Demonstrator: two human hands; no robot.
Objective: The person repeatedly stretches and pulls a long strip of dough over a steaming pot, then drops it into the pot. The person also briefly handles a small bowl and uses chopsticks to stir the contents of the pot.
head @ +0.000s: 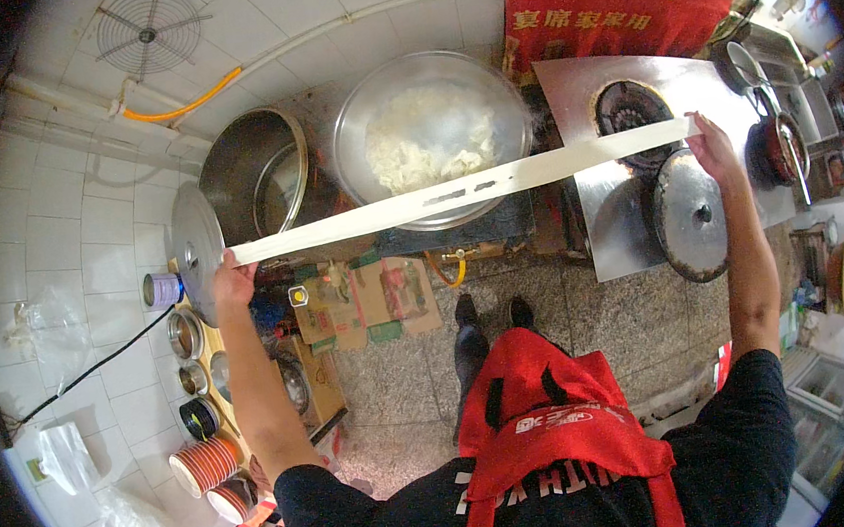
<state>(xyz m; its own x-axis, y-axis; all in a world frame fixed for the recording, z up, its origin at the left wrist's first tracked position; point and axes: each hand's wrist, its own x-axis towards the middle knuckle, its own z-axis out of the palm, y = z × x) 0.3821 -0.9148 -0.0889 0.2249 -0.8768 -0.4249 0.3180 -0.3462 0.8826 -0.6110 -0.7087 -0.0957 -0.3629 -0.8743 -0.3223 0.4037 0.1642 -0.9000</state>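
Observation:
A long pale strip of cloth or similar material [387, 210], with dark marks near its middle, is stretched between both hands. My left hand [233, 278] grips its left end, close to a round metal lid [199, 249] and a tall steel pot [245, 173]. Over the stove top at the right, my right hand [709, 140] pinches the other end. The strip passes above the front part of a wide metal pan [354, 130], which holds a whitish, lumpy mass [405, 161] under a haze. Its front rim shows below the strip.
A gas burner [631, 113] and a worn round lid [691, 221] are on the metal stove top at the right, with a red-brown pot [777, 149] beyond. Tins and stacked paper bowls [203, 467] stand at the left. Flattened cardboard [368, 298] lies below the pan.

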